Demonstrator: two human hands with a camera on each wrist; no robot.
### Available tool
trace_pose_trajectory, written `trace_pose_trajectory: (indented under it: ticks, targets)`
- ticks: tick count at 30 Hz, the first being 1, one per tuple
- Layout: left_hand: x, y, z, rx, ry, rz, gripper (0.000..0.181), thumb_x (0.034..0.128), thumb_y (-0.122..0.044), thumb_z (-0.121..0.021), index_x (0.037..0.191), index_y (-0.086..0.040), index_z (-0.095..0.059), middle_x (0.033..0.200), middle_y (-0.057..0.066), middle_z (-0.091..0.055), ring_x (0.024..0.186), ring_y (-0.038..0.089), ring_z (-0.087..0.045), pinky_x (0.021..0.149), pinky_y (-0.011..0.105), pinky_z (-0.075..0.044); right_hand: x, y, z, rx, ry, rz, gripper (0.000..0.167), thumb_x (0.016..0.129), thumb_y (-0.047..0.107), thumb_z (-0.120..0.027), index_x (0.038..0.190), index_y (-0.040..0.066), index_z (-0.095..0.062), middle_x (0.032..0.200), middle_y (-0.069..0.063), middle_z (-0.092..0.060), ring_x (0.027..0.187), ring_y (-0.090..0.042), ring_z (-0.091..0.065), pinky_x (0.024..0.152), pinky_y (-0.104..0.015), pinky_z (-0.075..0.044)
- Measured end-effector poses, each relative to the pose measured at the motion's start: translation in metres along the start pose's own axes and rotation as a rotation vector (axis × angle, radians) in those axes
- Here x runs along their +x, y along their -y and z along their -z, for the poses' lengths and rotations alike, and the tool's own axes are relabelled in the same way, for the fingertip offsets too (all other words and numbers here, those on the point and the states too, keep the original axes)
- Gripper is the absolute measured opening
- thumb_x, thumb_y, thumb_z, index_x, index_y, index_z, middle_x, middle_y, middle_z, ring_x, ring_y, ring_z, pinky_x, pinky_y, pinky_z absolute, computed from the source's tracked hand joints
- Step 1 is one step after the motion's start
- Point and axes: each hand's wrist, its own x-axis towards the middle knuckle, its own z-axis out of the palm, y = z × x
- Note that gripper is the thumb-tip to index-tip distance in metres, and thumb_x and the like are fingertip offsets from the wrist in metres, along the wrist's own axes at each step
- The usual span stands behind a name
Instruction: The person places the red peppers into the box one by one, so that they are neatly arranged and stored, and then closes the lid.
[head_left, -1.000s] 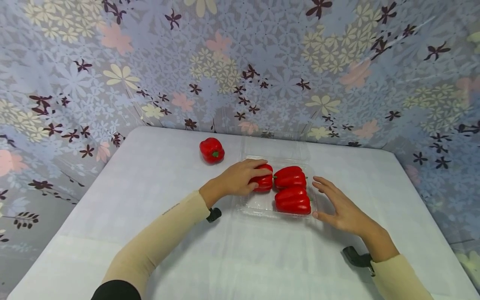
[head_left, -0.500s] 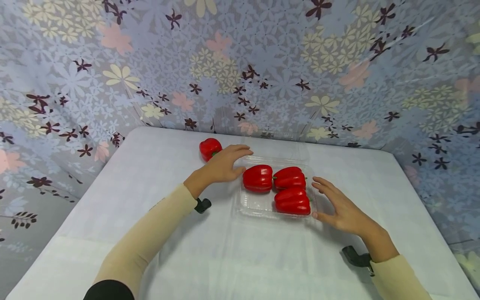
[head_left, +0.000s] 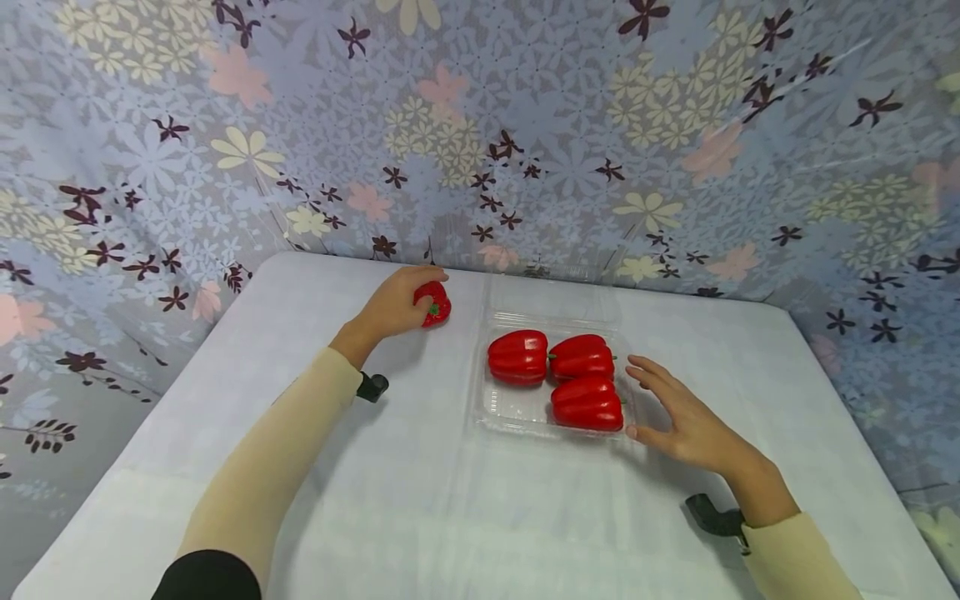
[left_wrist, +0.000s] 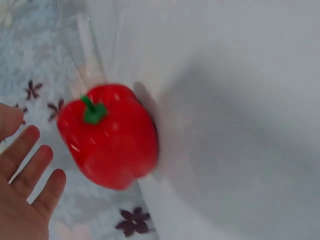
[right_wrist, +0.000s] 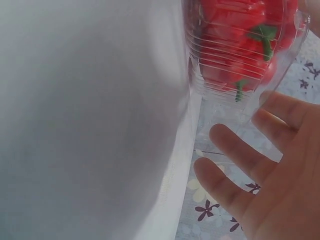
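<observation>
A lone red bell pepper (head_left: 438,307) with a green stem stands on the table at the back left. My left hand (head_left: 395,302) is over its left side in the head view, thumb in front. The left wrist view shows spread fingers (left_wrist: 42,162) with a gap between them and the pepper (left_wrist: 112,140). To the right, a clear plastic clamshell box (head_left: 510,423) holds three more red bell peppers (head_left: 517,358). Beside the box's right wall is my right hand (head_left: 686,421), its fingers spread, one fingertip at the clear wall (right_wrist: 295,65).
The box's raised clear lid (head_left: 551,293) leans at the back, hard to make out. A white cloth (head_left: 480,517) covers the table. Behind its far edge stands a floral backdrop (head_left: 555,150).
My left hand has let go of the left pepper in the box and moved left to the lone pepper. My right hand stays in place beside the box.
</observation>
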Motion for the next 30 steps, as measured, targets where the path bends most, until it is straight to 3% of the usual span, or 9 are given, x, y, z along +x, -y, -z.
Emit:
trace_pose_trajectory:
  ticks: [4,9,13,22,27,30]
  targets:
    - [-0.001,0.012,0.002,-0.026,-0.014,0.078,0.051,0.0895,-0.009,-0.059,0.14,-0.009,-0.054,0.15,0.012,-0.048,0.141,0.033,-0.041,0.115,0.053,-0.041,0.0,-0.001,0.0,0.003,-0.006,0.014,0.084,0.082,0.025,-0.076,0.151,0.002,-0.034,0.159,-0.018,-0.029,0.13,-0.04,-0.046,0.098,-0.072,-0.044]
    - [0.001,0.019,-0.002,-0.008,0.091,0.132,0.064,0.0835,0.0,-0.059,0.146,-0.013,-0.047,0.159,0.011,-0.037,0.145,0.035,-0.035,0.115,0.054,-0.039,0.0,0.0,0.002,0.001,0.005,-0.003,0.084,0.081,0.025,-0.076,0.151,0.003,-0.034,0.16,-0.018,-0.028,0.131,-0.04,-0.045,0.099,-0.072,-0.043]
    - [0.001,0.024,-0.007,-0.007,0.138,0.113,0.07,0.0826,0.007,-0.056,0.148,-0.014,-0.043,0.159,0.013,-0.036,0.144,0.036,-0.036,0.117,0.053,-0.037,0.0,0.0,0.002,0.004,0.013,-0.014,0.085,0.081,0.026,-0.076,0.151,0.003,-0.034,0.16,-0.018,-0.027,0.131,-0.04,-0.045,0.099,-0.072,-0.043]
    - [-0.004,0.028,-0.008,0.029,0.113,0.1,0.065,0.0865,0.002,-0.056,0.147,-0.018,-0.044,0.16,0.01,-0.036,0.143,0.036,-0.037,0.115,0.054,-0.04,0.0,0.002,0.003,0.019,0.015,-0.015,0.084,0.083,0.028,-0.076,0.151,0.004,-0.034,0.16,-0.018,-0.027,0.127,-0.042,-0.05,0.097,-0.071,-0.046]
    - [-0.006,0.025,-0.007,0.078,0.093,0.104,0.06,0.0893,-0.012,-0.062,0.146,-0.021,-0.046,0.159,0.008,-0.037,0.137,0.036,-0.039,0.108,0.056,-0.046,-0.001,0.002,0.002,0.015,0.014,-0.017,0.085,0.082,0.028,-0.076,0.152,0.005,-0.032,0.16,-0.018,-0.026,0.125,-0.041,-0.052,0.095,-0.07,-0.047]
    - [-0.008,0.023,-0.007,0.14,0.075,0.082,0.061,0.088,-0.014,-0.063,0.146,-0.02,-0.046,0.157,0.01,-0.041,0.137,0.036,-0.04,0.109,0.057,-0.045,-0.001,0.002,0.002,0.017,0.016,-0.024,0.086,0.082,0.027,-0.076,0.152,0.005,-0.032,0.161,-0.018,-0.026,0.125,-0.041,-0.053,0.095,-0.07,-0.047]
